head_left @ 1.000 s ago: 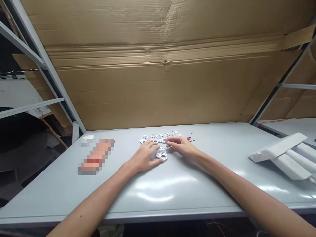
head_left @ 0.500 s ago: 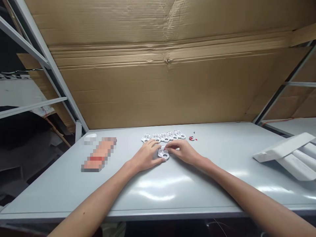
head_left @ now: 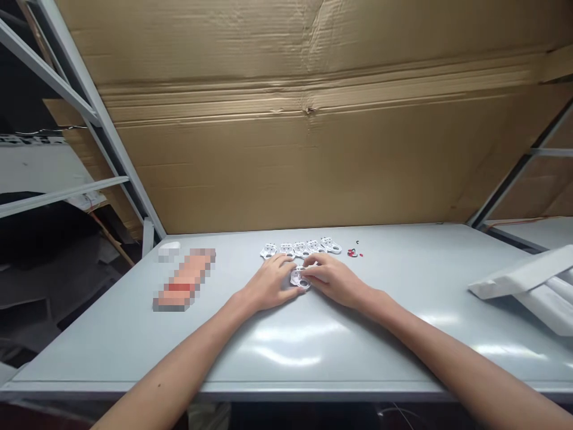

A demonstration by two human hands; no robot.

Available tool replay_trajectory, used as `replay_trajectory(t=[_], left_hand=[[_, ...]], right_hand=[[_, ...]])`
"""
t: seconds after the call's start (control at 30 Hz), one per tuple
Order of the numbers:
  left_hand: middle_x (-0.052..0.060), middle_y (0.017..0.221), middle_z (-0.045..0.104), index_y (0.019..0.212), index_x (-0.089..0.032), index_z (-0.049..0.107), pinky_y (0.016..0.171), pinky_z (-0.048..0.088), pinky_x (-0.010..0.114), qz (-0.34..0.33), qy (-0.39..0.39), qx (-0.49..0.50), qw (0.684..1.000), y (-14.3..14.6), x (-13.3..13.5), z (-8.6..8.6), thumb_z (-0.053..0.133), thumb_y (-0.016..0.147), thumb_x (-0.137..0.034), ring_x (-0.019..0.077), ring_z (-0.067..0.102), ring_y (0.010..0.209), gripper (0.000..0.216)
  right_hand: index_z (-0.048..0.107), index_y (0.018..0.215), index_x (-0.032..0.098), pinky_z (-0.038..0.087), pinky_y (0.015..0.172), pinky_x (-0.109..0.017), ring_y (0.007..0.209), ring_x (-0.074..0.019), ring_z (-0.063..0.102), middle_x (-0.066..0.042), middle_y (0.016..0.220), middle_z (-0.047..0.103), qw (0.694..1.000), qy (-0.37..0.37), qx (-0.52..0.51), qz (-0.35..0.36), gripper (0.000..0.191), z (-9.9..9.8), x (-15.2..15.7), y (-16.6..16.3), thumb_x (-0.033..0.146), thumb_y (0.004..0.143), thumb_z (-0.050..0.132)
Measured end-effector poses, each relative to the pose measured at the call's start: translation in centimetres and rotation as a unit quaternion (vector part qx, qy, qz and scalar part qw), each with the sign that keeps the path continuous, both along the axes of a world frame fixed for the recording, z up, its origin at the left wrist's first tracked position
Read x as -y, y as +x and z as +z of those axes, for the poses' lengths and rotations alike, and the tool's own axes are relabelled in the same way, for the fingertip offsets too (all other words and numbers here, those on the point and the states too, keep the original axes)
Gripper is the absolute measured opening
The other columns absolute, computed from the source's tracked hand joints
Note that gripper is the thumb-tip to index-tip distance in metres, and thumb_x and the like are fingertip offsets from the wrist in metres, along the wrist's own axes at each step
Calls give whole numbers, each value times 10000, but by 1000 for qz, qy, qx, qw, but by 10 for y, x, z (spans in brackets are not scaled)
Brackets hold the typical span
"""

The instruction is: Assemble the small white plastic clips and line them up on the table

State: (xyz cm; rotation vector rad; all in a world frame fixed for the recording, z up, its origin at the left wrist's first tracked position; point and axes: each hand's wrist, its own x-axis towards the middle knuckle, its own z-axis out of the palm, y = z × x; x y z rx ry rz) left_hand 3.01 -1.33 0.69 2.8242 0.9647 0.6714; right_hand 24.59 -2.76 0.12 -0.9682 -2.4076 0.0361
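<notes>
The fingers (head_left: 319,272) of the right hand (head_left: 335,279) pinch the top edge of a white plastic plate (head_left: 300,278), and the fingertips (head_left: 286,267) of the left hand (head_left: 270,284) curl against its left side. The plate, pierced by a round hole, lies flat on the worktop (head_left: 313,364). Just beyond it runs a row of five similar plates (head_left: 301,249), with tiny red pieces (head_left: 353,253) to the row's right. Compared with the earlier view, both hands have closed in, covering more of the plate.
</notes>
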Motion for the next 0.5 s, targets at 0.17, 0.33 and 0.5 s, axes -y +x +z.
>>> replay_trajectory(t=[0.17,0.33,0.5], left_hand=[[132,1208,603,1162,-183,607,1005,443,448,15,2,-1,1000,-2,1,2,633,890,-420,309,528,1181,362],[111,1163,618,1122,-190,609,1011,436,445,16,3,-8,1000,0,4,4,646,863,-382,302,531,1162,324],[99,1161,634,1099,-200,603,1001,444,430,13,8,-21,1000,-3,1,4,633,870,-395,289,552,1137,303]], right_hand=[[727,1103,217,491,936,-455,1145,-288,590,-144,1288,609,999,-35,6,6,274,3,1,8,226,958,495],[713,1133,230,507,929,-423,1099,-253,615,-112,1251,641,994,-96,17,44,293,10,3,9,232,968,470],[689,1174,221,491,966,-414,1138,-248,598,-105,1270,637,992,-103,21,65,321,13,4,7,211,976,438]])
